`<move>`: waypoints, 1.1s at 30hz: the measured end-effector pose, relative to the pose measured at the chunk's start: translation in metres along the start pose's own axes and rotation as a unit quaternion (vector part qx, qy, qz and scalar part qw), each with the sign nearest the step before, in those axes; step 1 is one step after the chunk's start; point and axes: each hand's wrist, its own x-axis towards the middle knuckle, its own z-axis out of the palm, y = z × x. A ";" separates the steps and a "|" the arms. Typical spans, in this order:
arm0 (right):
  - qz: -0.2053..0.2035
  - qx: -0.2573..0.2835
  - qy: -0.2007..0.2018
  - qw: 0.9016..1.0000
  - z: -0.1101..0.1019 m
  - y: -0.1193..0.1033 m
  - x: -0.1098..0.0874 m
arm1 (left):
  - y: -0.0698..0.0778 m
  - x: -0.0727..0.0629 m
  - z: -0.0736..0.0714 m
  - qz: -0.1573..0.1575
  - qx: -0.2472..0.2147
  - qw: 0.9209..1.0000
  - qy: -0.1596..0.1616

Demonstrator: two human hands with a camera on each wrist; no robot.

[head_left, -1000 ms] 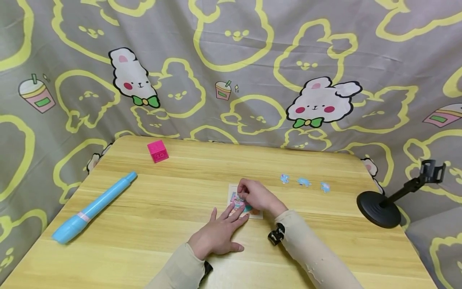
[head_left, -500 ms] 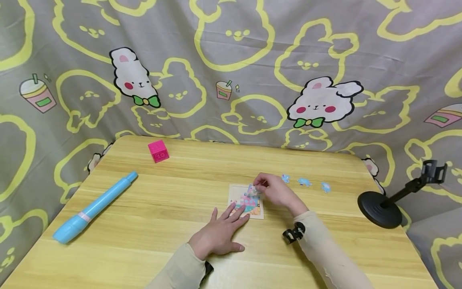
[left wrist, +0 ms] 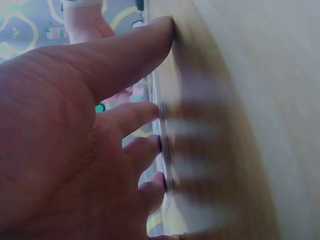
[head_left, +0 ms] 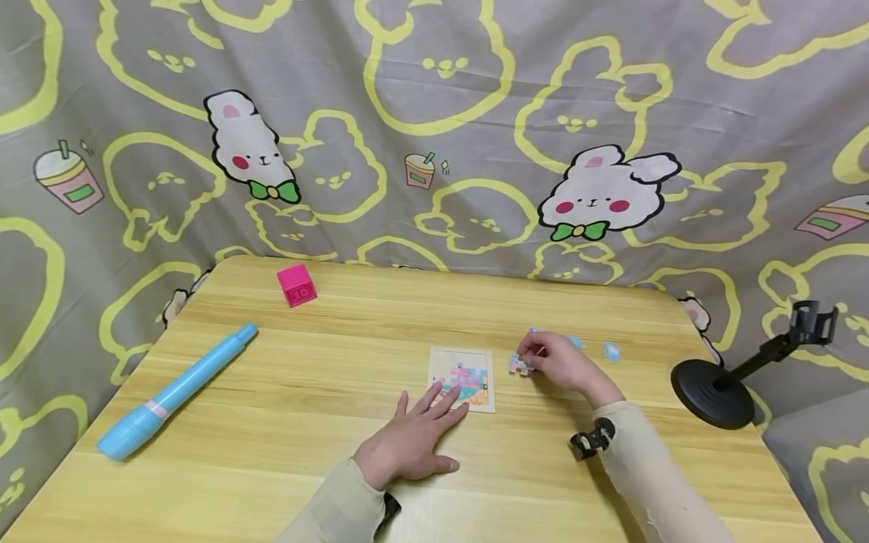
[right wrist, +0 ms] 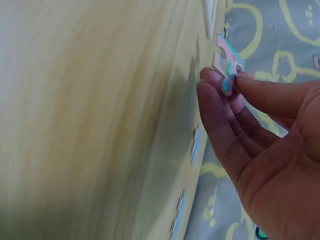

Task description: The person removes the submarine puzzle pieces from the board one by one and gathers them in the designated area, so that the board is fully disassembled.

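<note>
A small square jigsaw puzzle board (head_left: 440,360) lies mid-table, its lower right part filled with pink, teal and orange pieces and its upper left bare. With fingers spread, my left hand (head_left: 410,441) rests across the board's lower left edge; its fingertips touch the frame in the left wrist view. To the right of the board, my right hand (head_left: 560,360) pinches a pink and blue puzzle piece (right wrist: 228,65) between thumb and fingers, held up off the table. Blue puzzle pieces lie behind that hand, one loose piece (head_left: 612,351) in plain sight and others partly hidden.
A light-blue wand-like tube (head_left: 179,392) lies along the left side of the wooden table (head_left: 305,452). Near the back left sits a magenta cube (head_left: 296,285). A black stand (head_left: 713,392) with a round base occupies the right edge. Patterned cloth (head_left: 468,136) hangs behind.
My right hand has lifted a puzzle piece off the board and carried it to the right, uncovering the board's bare upper part. The left hand has stayed in place.
</note>
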 end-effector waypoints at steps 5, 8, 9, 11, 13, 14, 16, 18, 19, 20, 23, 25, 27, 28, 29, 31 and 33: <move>0.016 0.014 -0.012 1.000 -0.007 0.012 -0.005 | 0.000 0.000 0.000 -0.002 0.003 1.000 0.003; 0.016 -0.009 -0.008 1.000 -0.010 0.017 -0.005 | 0.000 0.000 0.000 -0.002 0.004 1.000 0.004; 0.016 -0.016 -0.007 1.000 -0.011 0.019 -0.005 | 0.000 -0.001 0.000 -0.003 0.002 1.000 0.004; 0.012 -0.033 -0.004 0.999 -0.012 0.021 -0.005 | 0.000 -0.001 0.000 -0.002 0.000 1.000 0.004; 0.009 -0.038 -0.002 0.999 -0.012 0.022 -0.005 | 0.001 -0.001 0.000 -0.002 -0.002 1.000 0.004; 0.008 -0.040 0.000 0.999 -0.012 0.022 -0.005 | 0.001 -0.001 0.000 -0.001 -0.003 1.000 0.003; 0.000 -0.049 0.003 0.999 -0.013 0.022 -0.006 | 0.001 -0.001 -0.001 0.000 -0.004 1.000 0.003; -0.002 -0.054 0.008 0.999 -0.013 0.022 -0.006 | 0.001 -0.001 -0.001 0.002 -0.007 1.000 0.003; -0.003 -0.057 0.010 0.998 -0.013 0.022 -0.006 | 0.001 -0.002 -0.002 0.002 -0.008 1.000 0.003; 0.000 -0.057 0.013 0.998 -0.012 0.021 -0.006 | 0.001 -0.002 -0.002 0.002 -0.008 1.000 0.004; 0.009 -0.063 0.024 0.998 -0.011 0.019 -0.006 | 0.002 -0.003 -0.003 0.004 -0.007 1.000 0.006; 0.007 -0.071 0.034 0.997 -0.008 0.015 -0.006 | 0.002 -0.003 -0.003 0.003 -0.004 1.000 0.008; -0.001 -0.071 0.038 0.997 -0.003 0.008 -0.006 | 0.002 -0.003 -0.004 0.003 -0.002 1.000 0.009; -0.007 -0.071 0.039 0.997 0.000 0.004 -0.006 | 0.002 -0.003 -0.003 0.003 -0.002 1.000 0.010; -0.014 -0.068 0.037 0.997 0.003 0.000 -0.006 | 0.001 -0.003 -0.003 0.003 -0.003 1.000 0.009; -0.027 -0.055 0.023 0.998 0.010 -0.010 -0.005 | 0.001 -0.003 -0.003 0.003 -0.002 1.000 0.007; -0.039 -0.040 0.007 0.998 0.017 -0.020 -0.004 | 0.001 -0.003 -0.004 0.003 -0.002 1.000 0.005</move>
